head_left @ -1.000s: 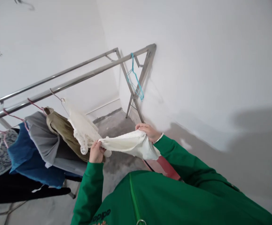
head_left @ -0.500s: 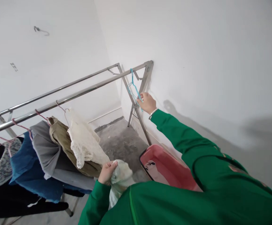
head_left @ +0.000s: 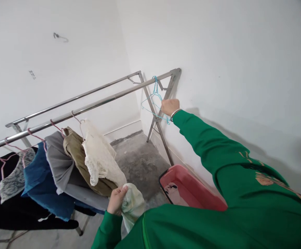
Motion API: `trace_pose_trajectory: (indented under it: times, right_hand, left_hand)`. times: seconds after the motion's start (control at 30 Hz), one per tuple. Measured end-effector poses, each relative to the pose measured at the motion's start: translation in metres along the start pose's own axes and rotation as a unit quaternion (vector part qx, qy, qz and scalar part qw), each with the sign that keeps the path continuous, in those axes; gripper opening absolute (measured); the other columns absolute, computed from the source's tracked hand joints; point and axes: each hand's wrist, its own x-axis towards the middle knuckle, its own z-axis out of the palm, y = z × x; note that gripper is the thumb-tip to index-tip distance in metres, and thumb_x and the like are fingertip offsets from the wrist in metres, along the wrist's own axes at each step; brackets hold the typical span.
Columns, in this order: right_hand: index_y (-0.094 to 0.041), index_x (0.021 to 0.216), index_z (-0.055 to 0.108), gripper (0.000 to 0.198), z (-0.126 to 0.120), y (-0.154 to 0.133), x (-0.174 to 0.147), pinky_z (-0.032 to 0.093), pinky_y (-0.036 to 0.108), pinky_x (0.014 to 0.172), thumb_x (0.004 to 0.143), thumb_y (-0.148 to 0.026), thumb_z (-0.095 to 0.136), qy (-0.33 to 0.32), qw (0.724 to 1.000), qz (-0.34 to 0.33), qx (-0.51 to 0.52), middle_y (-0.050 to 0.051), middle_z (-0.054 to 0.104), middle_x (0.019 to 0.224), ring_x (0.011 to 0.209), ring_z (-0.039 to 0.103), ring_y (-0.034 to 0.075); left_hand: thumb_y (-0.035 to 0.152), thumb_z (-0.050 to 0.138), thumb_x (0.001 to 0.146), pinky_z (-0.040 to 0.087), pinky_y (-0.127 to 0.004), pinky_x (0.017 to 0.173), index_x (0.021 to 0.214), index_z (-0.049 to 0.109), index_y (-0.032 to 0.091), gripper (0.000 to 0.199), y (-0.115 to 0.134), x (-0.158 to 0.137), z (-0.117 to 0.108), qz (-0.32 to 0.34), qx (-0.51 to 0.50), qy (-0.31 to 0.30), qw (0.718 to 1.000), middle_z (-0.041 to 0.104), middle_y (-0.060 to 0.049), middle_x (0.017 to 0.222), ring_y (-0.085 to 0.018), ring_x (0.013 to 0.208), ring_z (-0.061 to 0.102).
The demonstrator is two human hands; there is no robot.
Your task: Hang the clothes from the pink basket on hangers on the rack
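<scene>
My green-sleeved right arm [head_left: 207, 147] stretches forward, ending in my right hand [head_left: 170, 106], well out ahead of me. Its fingers are curled in, knuckles bent, fingertips mostly hidden from me. My left hand [head_left: 117, 200] sits lower, well apart to the left of the right one and closer to my body, with thumb and fingers pinched together. Behind it, my left forearm [head_left: 107, 230] drops back toward me.

1. A metal drying rack [head_left: 165, 142] stands on the grey floor [head_left: 137, 162].
2. Its front rail [head_left: 114, 97] carries pink hangers [head_left: 37, 136] with garments [head_left: 100, 152] toward the left.
3. Blue hangers [head_left: 156, 92] hook over its right end.
4. A red basin [head_left: 201, 190] sits on the floor.
</scene>
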Motion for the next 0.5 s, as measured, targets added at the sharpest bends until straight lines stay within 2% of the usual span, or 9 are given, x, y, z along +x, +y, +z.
trace_pose_trajectory:
  times: [0.2, 0.3, 0.43, 0.5]
  right_hand:
    - [-0.005, 0.105, 0.061, 0.035, -0.018, -0.008, -0.01, 0.038, 0.035, 0.072, 0.09, -0.017, 0.032, 0.045, 0.999, -0.018, 0.001, 0.023, 0.068, 0.1, 0.097, 0.064, 0.034]
    - [-0.007, 0.102, 0.062, 0.037, -0.026, -0.01, -0.028, 0.038, 0.035, 0.07, 0.093, -0.024, 0.031, 0.062, 0.998, -0.023, 0.023, 0.02, 0.069, 0.095, 0.092, 0.064, 0.032]
    - [-0.015, 0.086, 0.061, 0.036, -0.014, -0.004, -0.088, 0.039, 0.034, 0.069, 0.093, -0.035, 0.032, 0.123, 0.984, -0.02, 0.125, 0.014, 0.066, 0.081, 0.082, 0.063, 0.026]
    - [-0.019, 0.082, 0.058, 0.032, 0.0, -0.005, -0.131, 0.041, 0.034, 0.068, 0.092, -0.041, 0.037, 0.165, 0.956, -0.013, 0.241, 0.01, 0.062, 0.075, 0.074, 0.06, 0.022]
  left_hand:
    - [0.057, 0.085, 0.049, 0.045, -0.025, 0.052, 0.061, 0.07, 0.013, 0.047, 0.005, 0.012, 0.016, 0.0, 0.015, -0.043, 0.999, 0.064, -0.003, 0.052, -0.015, 0.047, 0.057]
    - [0.054, 0.085, 0.049, 0.047, -0.027, 0.054, 0.065, 0.071, 0.014, 0.046, 0.012, 0.019, 0.023, -0.006, 0.025, -0.043, 0.999, 0.065, -0.004, 0.053, -0.021, 0.056, 0.063]
    - [0.046, 0.086, 0.051, 0.052, -0.031, 0.058, 0.065, 0.069, 0.015, 0.038, 0.031, 0.025, 0.028, -0.028, 0.015, -0.001, 0.999, 0.066, -0.004, 0.053, -0.027, 0.068, 0.068]
    - [0.041, 0.087, 0.051, 0.055, -0.033, 0.061, 0.066, 0.069, 0.013, 0.037, 0.042, 0.028, 0.028, -0.03, -0.007, 0.022, 0.999, 0.066, -0.005, 0.053, -0.027, 0.07, 0.069]
